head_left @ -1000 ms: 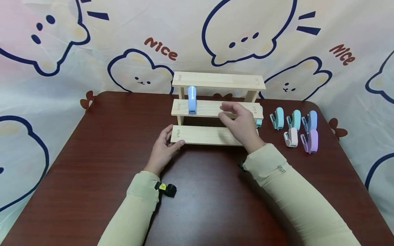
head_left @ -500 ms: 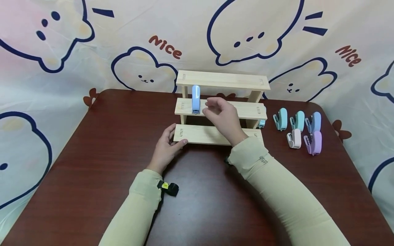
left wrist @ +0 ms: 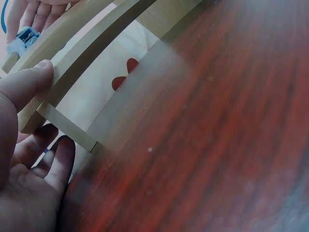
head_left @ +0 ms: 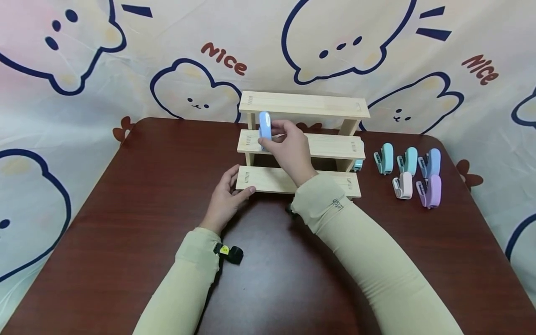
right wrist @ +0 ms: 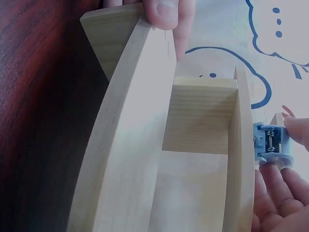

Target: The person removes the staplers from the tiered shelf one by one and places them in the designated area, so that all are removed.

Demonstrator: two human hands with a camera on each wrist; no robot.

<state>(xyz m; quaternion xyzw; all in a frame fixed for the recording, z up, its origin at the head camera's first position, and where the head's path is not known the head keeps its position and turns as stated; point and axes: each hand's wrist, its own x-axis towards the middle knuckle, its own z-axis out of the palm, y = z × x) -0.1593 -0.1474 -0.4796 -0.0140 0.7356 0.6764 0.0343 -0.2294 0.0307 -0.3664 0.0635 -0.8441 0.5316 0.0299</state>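
Note:
A three-tier wooden shelf rack (head_left: 331, 145) stands at the back of the table. On the left part of its middle tier a blue mini stapler (head_left: 265, 123) stands upright, and my right hand (head_left: 293, 151) pinches it between thumb and fingers. The right wrist view shows the stapler's end (right wrist: 271, 140) with its spring, between the thumb and the fingers. My left hand (head_left: 224, 200) grips the left end of the bottom tier (head_left: 268, 180), thumb on top. Its fingers (left wrist: 60, 162) reach under the board in the left wrist view.
Right of the rack stand several staplers: two teal ones (head_left: 384, 159) (head_left: 408, 160), a blue one (head_left: 432, 162), a white one (head_left: 403, 186) and a purple one (head_left: 431, 191). Another teal stapler (head_left: 358, 164) is partly hidden by the rack's right end. A patterned cloth (head_left: 264, 42) hangs behind.
My right hand has moved left along the middle tier and taken hold of the blue stapler. The left hand has kept its grip on the bottom tier.

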